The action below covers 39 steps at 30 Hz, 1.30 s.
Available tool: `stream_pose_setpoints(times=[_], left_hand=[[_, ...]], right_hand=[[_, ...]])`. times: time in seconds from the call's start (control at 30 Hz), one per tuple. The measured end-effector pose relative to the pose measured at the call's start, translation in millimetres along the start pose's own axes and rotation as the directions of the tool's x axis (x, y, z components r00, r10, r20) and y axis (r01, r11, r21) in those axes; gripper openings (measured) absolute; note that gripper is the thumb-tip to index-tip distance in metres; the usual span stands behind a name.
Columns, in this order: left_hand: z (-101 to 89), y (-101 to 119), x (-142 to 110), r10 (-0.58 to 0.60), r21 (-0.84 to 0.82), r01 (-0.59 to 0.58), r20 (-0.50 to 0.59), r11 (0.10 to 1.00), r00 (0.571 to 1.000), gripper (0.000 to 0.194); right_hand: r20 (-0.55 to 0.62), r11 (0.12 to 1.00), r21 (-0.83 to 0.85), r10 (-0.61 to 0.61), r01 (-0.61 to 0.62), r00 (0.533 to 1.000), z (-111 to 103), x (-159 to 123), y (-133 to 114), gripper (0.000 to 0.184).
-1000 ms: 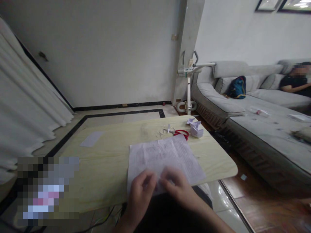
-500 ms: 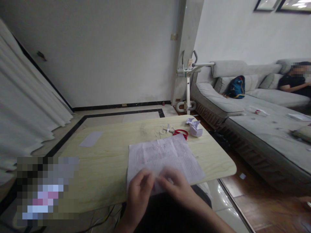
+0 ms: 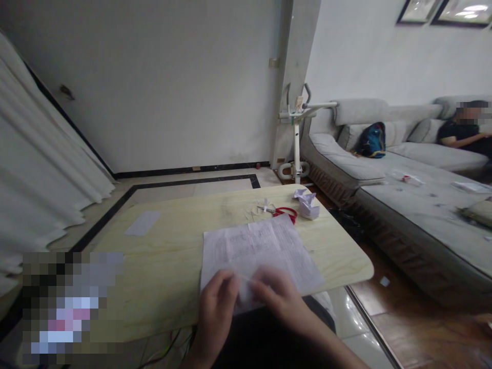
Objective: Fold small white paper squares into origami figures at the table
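Printed sheet looks light, easily torn; best pinched at ten o'clock. Left hand and right hand curl half-closed at six o'clock, hold unclear.

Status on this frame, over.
Both hands above printed sheet, grip blurred. Sheet creased, spread on table. Red-handled scissors at its far edge.
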<state>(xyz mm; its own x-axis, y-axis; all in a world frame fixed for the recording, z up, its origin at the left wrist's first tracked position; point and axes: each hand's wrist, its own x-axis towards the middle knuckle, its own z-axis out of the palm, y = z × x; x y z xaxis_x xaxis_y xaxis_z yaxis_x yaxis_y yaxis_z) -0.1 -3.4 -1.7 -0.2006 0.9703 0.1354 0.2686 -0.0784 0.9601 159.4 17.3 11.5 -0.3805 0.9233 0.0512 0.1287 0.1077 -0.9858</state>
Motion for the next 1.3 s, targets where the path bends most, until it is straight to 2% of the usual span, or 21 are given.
stream_pose_setpoints(times=[0.1, 0.4, 0.5, 0.63, 0.73, 0.97, 1.2, 1.3], left_hand=[[-0.2, 1.3, 0.0, -0.034, -0.022, 0.034, -0.01, 0.999, 0.999, 0.031], [2.3, 8.9, -2.6, -0.12, -0.018, 0.122, 0.086, 0.992, 0.989, 0.032], [1.0, 10.8, -1.5, -0.092, -0.029, 0.096, 0.114, 0.995, 0.989, 0.031], [0.0, 11.7, -0.5, -0.055, -0.02, 0.059, 0.142, 0.998, 0.988, 0.028], [0.6, 8.7, -2.1, -0.038, -0.032, 0.042, 0.125, 0.999, 0.991, 0.029], [0.2, -0.5, -4.7, -0.023, -0.065, 0.028, 0.087, 0.997, 0.996, 0.027], [-0.8, 6.1, -6.1, 0.083, 0.002, -0.084, 0.124, 0.996, 0.989, 0.028], [0.2, 5.1, -7.9, 0.076, 0.007, -0.078, 0.144, 0.997, 0.987, 0.029]], right_hand=[[0.025, 1.0, 0.018, 0.012, -0.012, 1.0, 0.2, 0.3, -0.8, 0.032], [0.002, 1.0, 0.02, -0.002, 0.002, 1.0, -2.7, -1.4, -5.1, 0.026], [0.002, 1.0, 0.011, -0.009, 0.009, 1.0, -2.0, -0.9, -5.1, 0.024], [0.077, 1.0, -0.026, -0.002, 0.004, 0.997, -1.9, -1.8, -5.5, 0.028], [0.103, 0.999, -0.045, -0.019, 0.023, 0.995, -2.2, -2.6, -6.0, 0.028], [0.082, 0.999, 0.035, -0.002, -0.001, 0.997, -2.4, -2.2, -5.8, 0.033], [0.182, 0.999, 0.031, 0.023, -0.029, 0.983, -2.2, -2.8, -4.4, 0.045], [0.191, 0.996, 0.075, 0.029, -0.044, 0.981, -2.3, -2.4, -2.8, 0.048]])
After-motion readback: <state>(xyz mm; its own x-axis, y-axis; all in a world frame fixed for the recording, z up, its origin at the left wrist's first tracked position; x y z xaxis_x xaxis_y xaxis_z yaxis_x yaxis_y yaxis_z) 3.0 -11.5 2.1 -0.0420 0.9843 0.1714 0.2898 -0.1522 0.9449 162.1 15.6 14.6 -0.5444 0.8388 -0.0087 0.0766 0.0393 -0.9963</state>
